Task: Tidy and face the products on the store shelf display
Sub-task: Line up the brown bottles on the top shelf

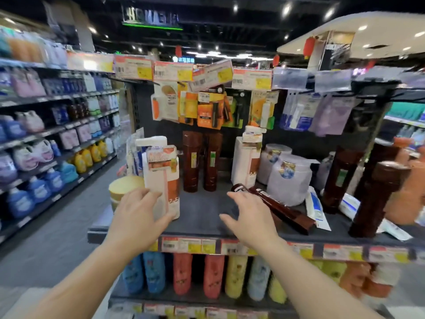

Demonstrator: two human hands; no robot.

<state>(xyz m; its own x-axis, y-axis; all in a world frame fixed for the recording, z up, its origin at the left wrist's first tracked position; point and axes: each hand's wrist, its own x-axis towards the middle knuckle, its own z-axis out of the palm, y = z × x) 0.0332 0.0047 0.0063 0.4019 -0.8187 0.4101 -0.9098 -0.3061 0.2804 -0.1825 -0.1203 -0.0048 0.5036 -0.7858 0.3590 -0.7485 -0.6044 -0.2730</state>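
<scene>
A white and orange pump bottle (164, 180) stands at the front left of the dark shelf (202, 215). My left hand (138, 215) wraps around its lower front. A brown bottle (282, 208) lies on its side right of the shelf's middle. My right hand (250, 217) hovers over its near end with fingers spread, and I cannot tell if they touch it. Two upright brown bottles (202, 161) stand at the back, and a second white pump bottle (247, 160) stands to their right.
A yellow-lidded jar (124, 187) sits behind my left hand. White jars (288, 178), tall brown bottles (377, 196) and flat packets (316, 207) crowd the right side. Carded items (208, 109) hang above. Coloured bottles (211, 275) fill the lower shelf. An aisle runs along the left.
</scene>
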